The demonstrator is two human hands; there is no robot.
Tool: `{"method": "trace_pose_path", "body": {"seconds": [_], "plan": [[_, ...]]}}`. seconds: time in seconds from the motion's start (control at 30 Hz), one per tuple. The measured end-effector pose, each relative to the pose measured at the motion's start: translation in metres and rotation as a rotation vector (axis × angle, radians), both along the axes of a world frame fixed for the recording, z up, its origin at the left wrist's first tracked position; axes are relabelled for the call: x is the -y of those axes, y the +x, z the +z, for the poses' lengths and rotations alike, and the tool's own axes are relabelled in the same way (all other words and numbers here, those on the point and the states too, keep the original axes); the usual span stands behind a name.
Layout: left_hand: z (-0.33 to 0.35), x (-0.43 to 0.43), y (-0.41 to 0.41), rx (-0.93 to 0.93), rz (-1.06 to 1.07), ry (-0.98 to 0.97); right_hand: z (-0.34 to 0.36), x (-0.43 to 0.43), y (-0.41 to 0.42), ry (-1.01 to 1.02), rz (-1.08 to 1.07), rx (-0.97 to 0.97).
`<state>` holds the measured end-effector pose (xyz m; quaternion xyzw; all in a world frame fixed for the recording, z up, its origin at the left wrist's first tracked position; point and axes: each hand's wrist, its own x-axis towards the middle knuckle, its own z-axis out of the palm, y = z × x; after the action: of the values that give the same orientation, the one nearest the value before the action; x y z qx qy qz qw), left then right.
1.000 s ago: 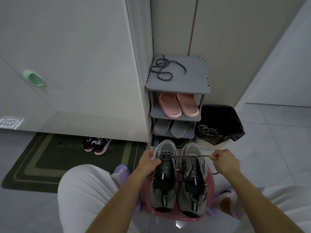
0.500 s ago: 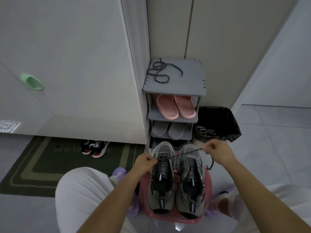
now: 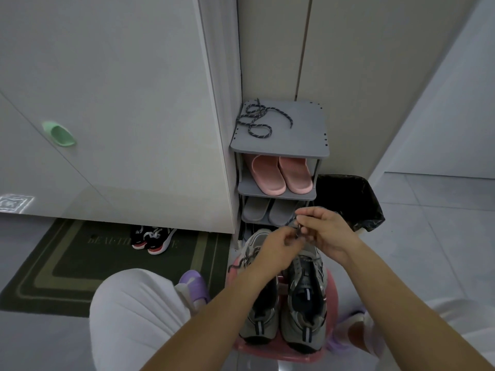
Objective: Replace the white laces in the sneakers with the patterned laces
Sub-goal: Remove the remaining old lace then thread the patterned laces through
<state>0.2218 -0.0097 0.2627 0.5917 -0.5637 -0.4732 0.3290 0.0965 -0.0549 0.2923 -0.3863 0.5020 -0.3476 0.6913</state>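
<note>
Grey floor tiles and pale cupboard doors frame a narrow corner where a shoe rack (image 3: 278,149) stands; one patterned lace (image 3: 257,121) lies coiled on its top shelf, seemingly kept within reach for the second shoe. Nearer the person, the sneakers (image 3: 305,298) sit side by side on a pink stool (image 3: 332,285), raised between the knees so the eyelets face upward; the left hand (image 3: 278,249) and right hand (image 3: 325,234) meet above the toes, both pinching a dark lace end (image 3: 297,231), probably to thread or even it.
</note>
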Motion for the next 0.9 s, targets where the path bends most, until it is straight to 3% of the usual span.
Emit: {"method": "trace_pose_path", "body": {"seconds": [0.23, 0.4, 0.57, 0.7, 0.83, 0.9], "plan": [[0.000, 0.003, 0.039, -0.066, 0.069, 0.118, -0.006, 0.008, -0.019, -0.121, -0.027, -0.287], [-0.007, -0.004, 0.078, 0.121, 0.036, 0.217, -0.021, 0.011, -0.033, -0.163, -0.029, -0.509], [-0.022, -0.012, 0.097, 0.326, 0.068, 0.210, -0.040, 0.009, -0.041, -0.235, 0.072, -0.835], [-0.023, -0.015, 0.087, 0.368, 0.031, 0.201, -0.039, -0.002, -0.031, -0.389, 0.288, -1.255], [-0.022, -0.014, 0.067, 0.311, -0.004, 0.176, -0.041, -0.023, 0.001, -0.587, 0.529, -1.200], [-0.022, -0.014, 0.062, 0.294, -0.001, 0.168, -0.047, -0.030, 0.014, -0.579, 0.601, -1.122]]}}
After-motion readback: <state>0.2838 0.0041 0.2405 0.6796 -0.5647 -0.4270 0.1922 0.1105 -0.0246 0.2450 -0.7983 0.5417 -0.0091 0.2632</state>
